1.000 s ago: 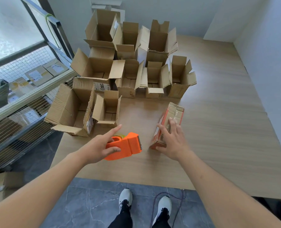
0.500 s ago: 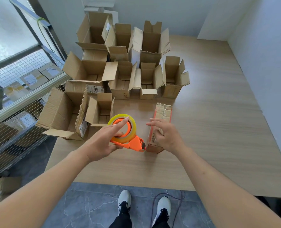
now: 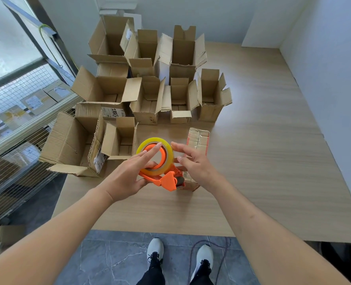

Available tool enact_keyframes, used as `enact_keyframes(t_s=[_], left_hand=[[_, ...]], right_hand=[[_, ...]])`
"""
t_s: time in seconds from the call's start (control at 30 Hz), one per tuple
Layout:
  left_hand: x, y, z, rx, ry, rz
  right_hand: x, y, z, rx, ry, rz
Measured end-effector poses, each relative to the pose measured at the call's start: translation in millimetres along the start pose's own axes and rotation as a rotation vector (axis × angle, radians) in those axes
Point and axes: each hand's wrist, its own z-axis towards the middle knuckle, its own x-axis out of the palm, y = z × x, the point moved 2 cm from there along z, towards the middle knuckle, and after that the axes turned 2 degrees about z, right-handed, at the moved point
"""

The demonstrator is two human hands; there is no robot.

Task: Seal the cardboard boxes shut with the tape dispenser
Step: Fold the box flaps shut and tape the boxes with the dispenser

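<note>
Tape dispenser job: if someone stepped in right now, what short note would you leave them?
Left hand grips the orange tape dispenser, lifted above the table.
Right hand is open, reaching for the roll, over the closed small box.
Done: that small box lies shut; whether it is taped, I cannot tell.
Left: the open boxes behind all have flaps up, unsealed.

The tape dispenser point(image 3: 166, 181) is made of smooth orange plastic, and a glossy yellowish tape roll point(image 3: 155, 156) is carried on it. Matt brown corrugated cardboard is seen in the open boxes point(image 3: 150, 99). The table point(image 3: 263, 161) is finished in pale, matt wood grain.
</note>
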Motion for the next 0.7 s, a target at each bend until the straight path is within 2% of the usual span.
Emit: enact_keyframes(t_s=[0.43,0.63,0.7], left_hand=[[1,4,6,0.001,0.001,0.042],[-1,3,9,0.014,-0.022,0.043],[-1,3,10,0.021,-0.065,0.052]], right_hand=[[-2,3,-1,-0.099,-0.222,0.128],[-6,6,4,-0.102,-0.24,0.075],[-11,3,3,-0.122,-0.242,-0.011]])
